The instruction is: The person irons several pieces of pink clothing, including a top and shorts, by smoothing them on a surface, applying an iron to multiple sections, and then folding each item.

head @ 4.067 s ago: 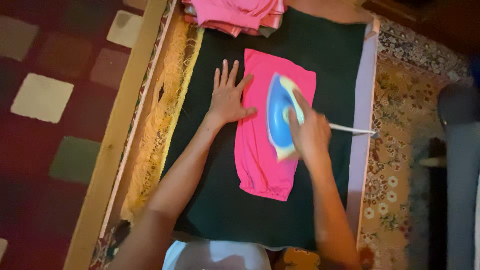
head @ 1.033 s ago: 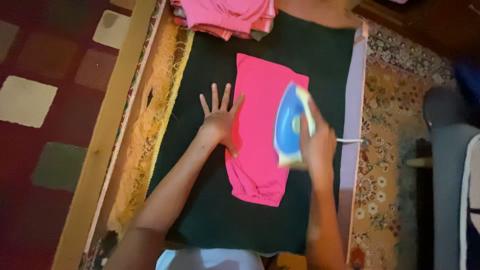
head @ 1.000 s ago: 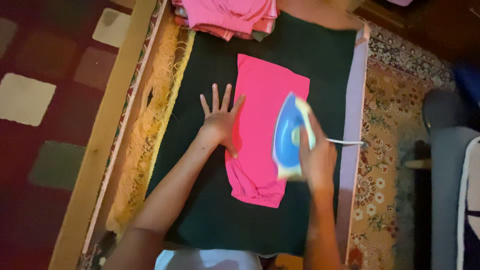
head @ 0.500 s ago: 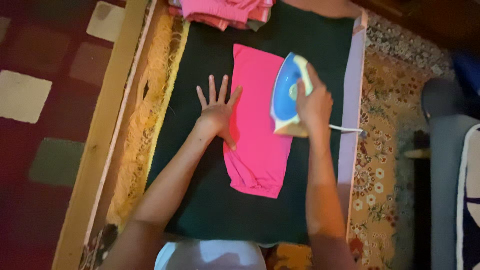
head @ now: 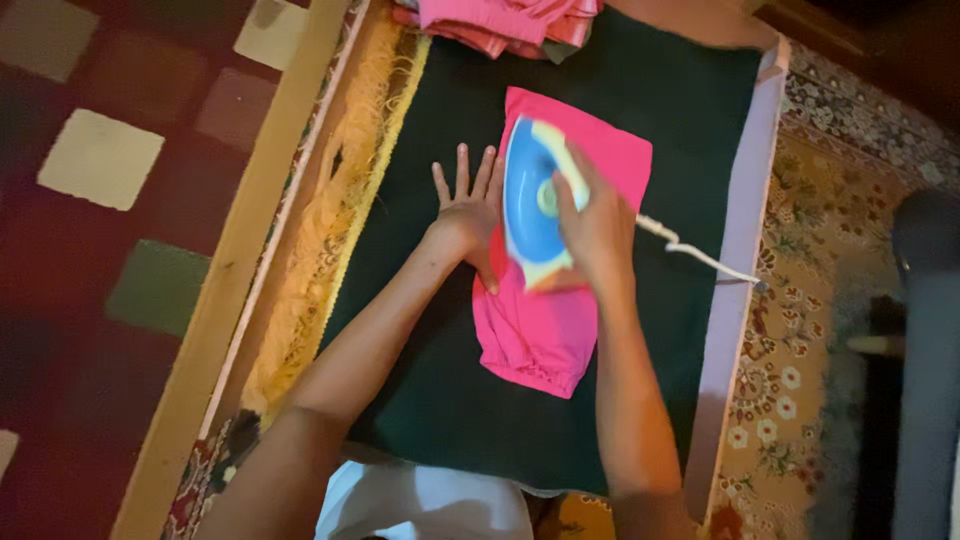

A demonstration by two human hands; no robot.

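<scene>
A folded bright pink garment [head: 545, 330] lies lengthwise on a dark green cloth [head: 440, 400] spread over a low bed. My right hand [head: 595, 225] grips the handle of a blue and white iron [head: 530, 200], which rests on the garment's upper left part. My left hand [head: 468, 210] lies flat with fingers spread at the garment's left edge, its thumb on the pink fabric, right beside the iron. A white cord [head: 700, 255] runs from the iron to the right.
A stack of folded pink clothes [head: 500, 20] sits at the far end of the cloth. A yellow fringed cover [head: 320, 250] and a wooden bed rail [head: 240, 270] run along the left. A patterned carpet [head: 800, 300] lies on the right, a checked rug [head: 100, 160] on the left.
The iron has moved from the garment's right edge leftward across the fabric, ending close to my left hand. My left hand stays pressed at the left edge.
</scene>
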